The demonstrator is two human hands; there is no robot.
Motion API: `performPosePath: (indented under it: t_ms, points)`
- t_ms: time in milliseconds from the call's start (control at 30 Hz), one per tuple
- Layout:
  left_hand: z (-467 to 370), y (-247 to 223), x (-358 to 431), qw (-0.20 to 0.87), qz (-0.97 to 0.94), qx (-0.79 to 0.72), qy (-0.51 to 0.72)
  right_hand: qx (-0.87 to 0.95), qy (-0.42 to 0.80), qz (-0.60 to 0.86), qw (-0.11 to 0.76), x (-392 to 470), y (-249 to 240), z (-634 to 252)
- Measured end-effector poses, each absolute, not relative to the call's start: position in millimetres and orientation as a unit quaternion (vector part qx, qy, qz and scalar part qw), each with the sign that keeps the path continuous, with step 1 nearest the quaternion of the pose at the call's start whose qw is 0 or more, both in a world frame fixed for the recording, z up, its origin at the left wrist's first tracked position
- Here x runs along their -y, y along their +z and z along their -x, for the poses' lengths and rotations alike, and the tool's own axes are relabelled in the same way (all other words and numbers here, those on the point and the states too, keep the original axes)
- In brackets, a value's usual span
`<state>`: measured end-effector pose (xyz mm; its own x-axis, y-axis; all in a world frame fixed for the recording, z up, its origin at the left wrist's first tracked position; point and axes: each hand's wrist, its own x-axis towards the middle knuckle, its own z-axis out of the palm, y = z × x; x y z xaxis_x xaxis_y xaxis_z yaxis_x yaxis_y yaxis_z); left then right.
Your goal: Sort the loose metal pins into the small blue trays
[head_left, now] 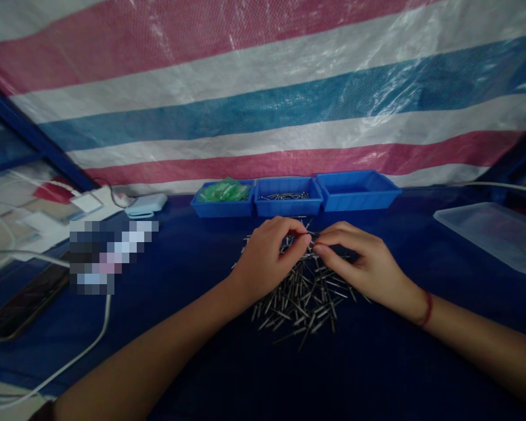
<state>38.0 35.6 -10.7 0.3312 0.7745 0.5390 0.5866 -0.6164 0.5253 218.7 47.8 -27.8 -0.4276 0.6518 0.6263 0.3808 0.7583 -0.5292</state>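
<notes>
A loose pile of thin metal pins (304,298), which look like blind rivets, lies on the dark blue tabletop (193,362). Over its far part, my left hand (267,254) is closed in a pinch of thumb and index finger. My right hand (363,260), with a dark red band at its wrist, pinches just beside it. The fingertips of both nearly meet. Between them a thin metal pin shows, mostly covered by the fingers.
Behind the pile stand three blue bins: one with green plastic bags (225,190), one with metal pins (284,196), and another blue bin (357,190) at right. A translucent lid (493,237) lies right. Left are a phone (28,298), white cables and a power strip (109,202).
</notes>
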Motion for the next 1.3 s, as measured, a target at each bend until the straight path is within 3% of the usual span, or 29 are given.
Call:
performPosePath:
  t_ms: [367,833,1300]
  points:
    - [-30.7,-19.2,-38.3,0.065,-0.876,-0.387,0.28,0.793,0.168,0.348,0.472,-43.7,-27.6,-218.2]
    - [-32.3,-19.1,-36.2,0.087,-0.87,-0.383,0.298,0.716,0.322,0.379,0.489,-36.8,-28.4,-213.3]
    - [-31.4,-16.5,-32.4,0.091,-0.838,-0.413,0.345,0.734,0.279,0.374,0.494,-38.7,-27.7,-211.9]
